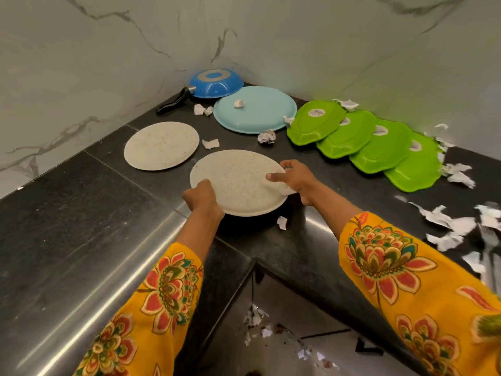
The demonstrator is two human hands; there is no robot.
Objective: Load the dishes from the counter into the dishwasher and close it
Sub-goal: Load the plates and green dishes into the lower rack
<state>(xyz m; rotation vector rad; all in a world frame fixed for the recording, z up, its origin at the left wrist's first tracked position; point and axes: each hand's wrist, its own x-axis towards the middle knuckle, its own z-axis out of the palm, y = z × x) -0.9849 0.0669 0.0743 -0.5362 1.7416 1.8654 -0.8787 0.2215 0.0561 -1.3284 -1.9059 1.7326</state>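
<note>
Left hand [202, 196] fingers hidden under speckled plate [238, 183]; torn paper [488, 221] blurred at right edge.

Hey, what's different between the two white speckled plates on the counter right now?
The near white plate is held at its rim by the left hand and the right hand; the far white plate lies untouched. The near white plate is tilted, its front edge raised over a shadow, while the far white plate rests flat on the black counter. Both are round, pale and speckled.
</note>
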